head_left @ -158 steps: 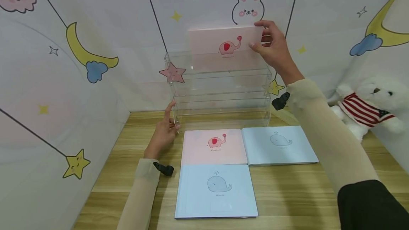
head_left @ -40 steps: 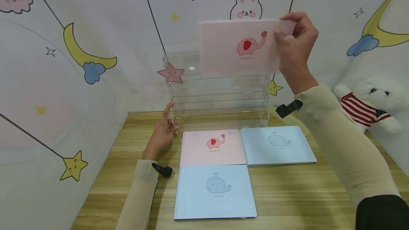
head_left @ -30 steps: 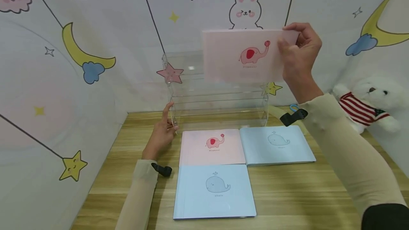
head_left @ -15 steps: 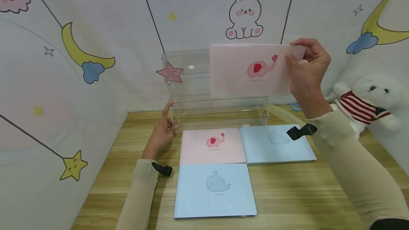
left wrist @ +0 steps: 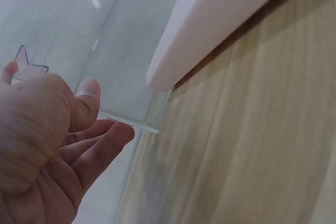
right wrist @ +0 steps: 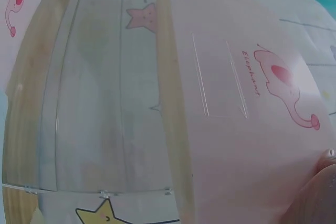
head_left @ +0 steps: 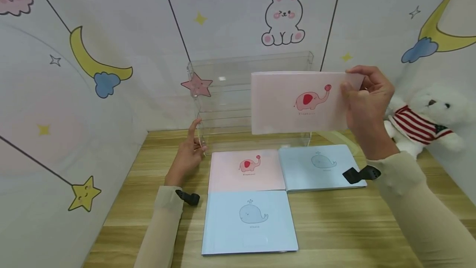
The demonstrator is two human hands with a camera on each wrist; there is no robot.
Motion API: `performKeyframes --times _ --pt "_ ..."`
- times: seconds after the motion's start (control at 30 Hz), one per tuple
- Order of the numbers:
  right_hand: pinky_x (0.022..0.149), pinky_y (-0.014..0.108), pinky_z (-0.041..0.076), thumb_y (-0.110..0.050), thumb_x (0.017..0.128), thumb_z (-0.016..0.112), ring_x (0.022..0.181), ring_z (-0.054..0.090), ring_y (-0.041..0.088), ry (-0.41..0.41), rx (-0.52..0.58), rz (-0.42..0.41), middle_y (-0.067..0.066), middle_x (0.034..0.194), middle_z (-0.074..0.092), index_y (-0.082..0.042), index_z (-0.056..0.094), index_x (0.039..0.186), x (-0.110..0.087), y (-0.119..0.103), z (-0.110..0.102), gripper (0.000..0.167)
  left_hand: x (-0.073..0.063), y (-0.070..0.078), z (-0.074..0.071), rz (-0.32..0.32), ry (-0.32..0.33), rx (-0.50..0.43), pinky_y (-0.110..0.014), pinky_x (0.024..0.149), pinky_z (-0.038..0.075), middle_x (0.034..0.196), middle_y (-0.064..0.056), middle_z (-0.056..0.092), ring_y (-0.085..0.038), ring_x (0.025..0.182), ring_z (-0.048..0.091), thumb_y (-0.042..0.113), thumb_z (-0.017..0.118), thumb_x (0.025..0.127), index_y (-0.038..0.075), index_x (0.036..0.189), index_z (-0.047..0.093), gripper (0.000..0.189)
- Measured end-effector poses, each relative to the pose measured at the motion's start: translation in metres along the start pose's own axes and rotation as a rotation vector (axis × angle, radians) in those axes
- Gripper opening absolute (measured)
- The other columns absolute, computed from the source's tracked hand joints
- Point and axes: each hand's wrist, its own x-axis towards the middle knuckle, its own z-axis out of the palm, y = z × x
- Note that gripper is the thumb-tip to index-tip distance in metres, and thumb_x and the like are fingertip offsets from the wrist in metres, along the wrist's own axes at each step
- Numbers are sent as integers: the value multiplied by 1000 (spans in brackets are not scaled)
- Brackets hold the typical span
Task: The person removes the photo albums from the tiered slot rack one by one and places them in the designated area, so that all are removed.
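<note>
My right hand (head_left: 372,108) grips the upper right corner of a pink elephant booklet (head_left: 282,102), thumb on its cover. The booklet hangs upright in the air in front of a clear acrylic tiered display stand (head_left: 227,113) and hides the stand's right part. At the stand's lower left, my left hand (head_left: 184,160) holds the side panel's edge; the thumb (left wrist: 88,88) and fingertips show beside it in the left wrist view. Flat on the table before the stand lie another pink elephant booklet (head_left: 227,173), a blue whale booklet (head_left: 297,173) and a larger blue whale book (head_left: 227,235).
A white teddy bear (head_left: 401,135) in a striped shirt sits at the right. The wooden table (head_left: 334,226) meets walls printed with moons, stars and a rabbit. A pale strip (head_left: 336,137) lies behind the right booklet.
My right hand has lifted the pink booklet from the stand's top tier, then brought it right, closer and lower. The left hand has stayed at the stand's side.
</note>
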Motion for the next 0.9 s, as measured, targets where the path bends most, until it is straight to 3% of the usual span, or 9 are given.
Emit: performKeyframes --times 0.4,0.67,0.9 --pt "76 28 61 10 93 74 97 66 27 9 78 40 8 91 68 0 79 112 -19 3 -21 22 -2 2 -1 -5 6 3 -53 87 64 105 -23 75 -41 105 79 -4 70 100 44 169 12 103" --pt "78 26 64 12 94 72 103 64 30 0 122 67 10 94 66 6 75 118 -34 2 -39 24 -2 1 0 -7 9 3 -54 87 64 105 -24 75 -40 104 79 -6 70 99 39 170 13 101" --pt "74 24 64 16 92 71 95 66 28 8 110 107 12 92 64 11 74 115 -48 8 -51 24 -1 1 1 -2 8 4 -47 81 63 104 -23 75 -38 101 78 -6 70 99 38 170 13 101"
